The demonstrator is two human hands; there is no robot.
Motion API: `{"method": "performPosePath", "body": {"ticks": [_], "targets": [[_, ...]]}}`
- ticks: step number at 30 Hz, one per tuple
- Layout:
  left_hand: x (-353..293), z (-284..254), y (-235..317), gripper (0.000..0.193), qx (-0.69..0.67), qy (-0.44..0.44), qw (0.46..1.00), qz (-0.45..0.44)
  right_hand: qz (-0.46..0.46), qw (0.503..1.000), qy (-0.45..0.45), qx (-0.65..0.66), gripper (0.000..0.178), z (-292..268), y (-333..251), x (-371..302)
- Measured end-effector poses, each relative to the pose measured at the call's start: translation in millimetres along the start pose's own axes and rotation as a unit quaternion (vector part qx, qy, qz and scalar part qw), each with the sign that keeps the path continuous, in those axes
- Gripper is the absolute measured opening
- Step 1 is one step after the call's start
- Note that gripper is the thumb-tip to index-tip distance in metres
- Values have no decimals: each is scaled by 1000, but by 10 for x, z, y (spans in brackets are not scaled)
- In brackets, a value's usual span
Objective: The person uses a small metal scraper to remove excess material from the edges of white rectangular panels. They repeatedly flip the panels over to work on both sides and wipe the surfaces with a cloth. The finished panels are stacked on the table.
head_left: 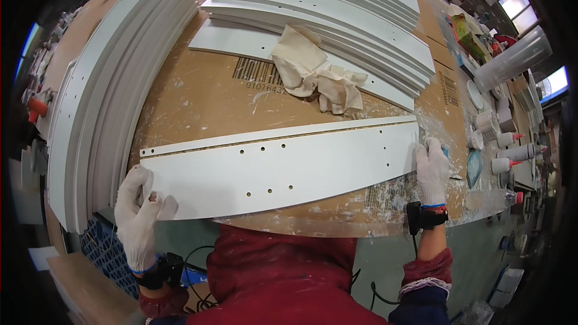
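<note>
A long white panel (pixel 325 156) with several drilled holes and a groove along its far edge lies across the cardboard in front of me. My left hand (pixel 138 219), in a white work glove with a worn fingertip, grips the panel's left end, its fingers curled at the edge. At the opposite end, my right hand (pixel 431 171), gloved too, closes on the edge with bent fingers. Beyond the panel, a crumpled cream cloth (pixel 313 69) rests partly on another white panel (pixel 232 37) and partly on the cardboard.
Stacked white panels (pixel 114 90) stand along the left side, and more stacks (pixel 337 15) lie at the back. Brown cardboard (pixel 198 102) covers the table. To the right are glue bottles with red tips (pixel 504 165), a clear plastic bottle (pixel 494 199) and a translucent cylinder (pixel 512 60).
</note>
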State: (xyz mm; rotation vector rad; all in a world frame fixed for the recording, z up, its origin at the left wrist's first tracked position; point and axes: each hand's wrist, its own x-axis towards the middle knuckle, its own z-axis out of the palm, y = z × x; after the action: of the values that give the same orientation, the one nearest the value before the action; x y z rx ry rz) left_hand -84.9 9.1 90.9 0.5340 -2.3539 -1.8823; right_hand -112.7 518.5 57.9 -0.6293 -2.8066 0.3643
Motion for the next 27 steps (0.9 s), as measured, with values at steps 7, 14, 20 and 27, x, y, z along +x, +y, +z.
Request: {"method": "performPosePath", "body": {"ticks": [7, 14, 20, 27], "targets": [[-548, -255, -541, 30, -365, 29, 918, -151, -42, 998, -36, -21, 29, -41, 94, 15], [-794, -56, -634, 34, -358, -36, 896, -259, -227, 972, 4, -61, 18, -71, -353, -167], [-734, -40, -723, 34, -247, -89, 922, -283, -435, 869, -208, 114, 13, 249, -1711, -820], [-708, 75, -674, 19, -200, -41, 936, -287, -421, 839, -344, 31, 14, 321, -2018, -866]]}}
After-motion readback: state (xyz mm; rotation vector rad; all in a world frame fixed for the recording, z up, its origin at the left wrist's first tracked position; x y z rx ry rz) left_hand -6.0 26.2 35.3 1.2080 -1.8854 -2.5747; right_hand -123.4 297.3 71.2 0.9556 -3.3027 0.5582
